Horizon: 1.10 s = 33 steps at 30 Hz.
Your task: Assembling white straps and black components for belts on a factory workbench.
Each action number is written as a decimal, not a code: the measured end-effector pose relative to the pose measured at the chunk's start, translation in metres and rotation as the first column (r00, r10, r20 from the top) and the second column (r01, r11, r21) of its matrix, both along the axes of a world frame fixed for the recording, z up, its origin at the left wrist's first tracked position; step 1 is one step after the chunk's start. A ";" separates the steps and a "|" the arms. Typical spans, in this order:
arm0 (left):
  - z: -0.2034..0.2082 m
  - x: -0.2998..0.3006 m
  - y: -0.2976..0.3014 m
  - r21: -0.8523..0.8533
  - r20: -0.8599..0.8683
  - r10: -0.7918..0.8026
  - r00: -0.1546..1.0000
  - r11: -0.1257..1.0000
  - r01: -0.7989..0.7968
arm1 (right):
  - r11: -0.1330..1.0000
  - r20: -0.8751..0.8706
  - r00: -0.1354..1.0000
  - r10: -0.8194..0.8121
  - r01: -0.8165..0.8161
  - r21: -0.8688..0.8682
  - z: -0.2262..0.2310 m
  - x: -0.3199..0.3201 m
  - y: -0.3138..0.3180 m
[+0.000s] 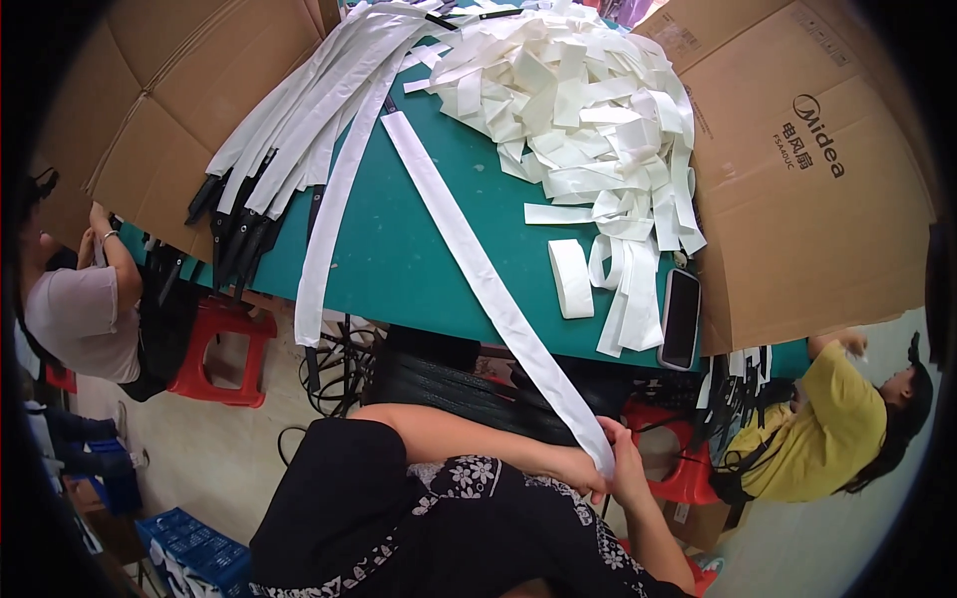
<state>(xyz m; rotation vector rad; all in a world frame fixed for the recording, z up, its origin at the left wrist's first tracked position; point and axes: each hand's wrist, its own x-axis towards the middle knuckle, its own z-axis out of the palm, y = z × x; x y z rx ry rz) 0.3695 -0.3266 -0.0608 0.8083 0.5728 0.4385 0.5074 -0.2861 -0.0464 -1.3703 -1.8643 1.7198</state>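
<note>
A long white strip [478,269], flat and sleeve-like, runs slantwise from the table down to my body. A short black end shows at its far tip. Both hands are at its near end, close together in front of my right side. My left hand [580,468] is closed at the strip's edge, its fingers partly hidden. Just right of it, my right hand [625,463] pinches the same end between thumb and fingers. Another white strip [344,219] with a black end lies to the left, hanging over the table's front edge.
On the green table [419,269] lie a heap of loose white strips [588,110], a bundle of black-ended strips [299,120] and a phone [680,319]. Cardboard cartons [797,189] flank both sides. People sit left [85,319] and right [817,429], near red stools [224,349].
</note>
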 end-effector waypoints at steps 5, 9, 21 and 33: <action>-0.001 -0.001 -0.008 0.250 -0.054 -0.023 0.998 0.968 0.035 | 0.701 -0.022 0.853 0.521 -0.443 -0.559 0.047 -0.072 0.040; 0.003 -0.006 -0.015 0.555 0.163 0.276 0.947 0.768 -0.319 | 0.440 -0.414 0.811 0.413 -0.575 -0.690 0.066 -0.203 0.090; 0.099 -0.350 -0.054 0.512 0.119 0.992 -0.032 -0.089 -0.855 | 0.681 -0.423 0.565 0.709 -0.392 0.618 0.331 -0.571 0.235; 0.102 -0.622 -0.058 0.606 -0.458 0.770 -0.445 -0.097 -0.790 | 0.141 0.806 0.440 0.396 -0.897 0.420 0.180 -0.633 0.334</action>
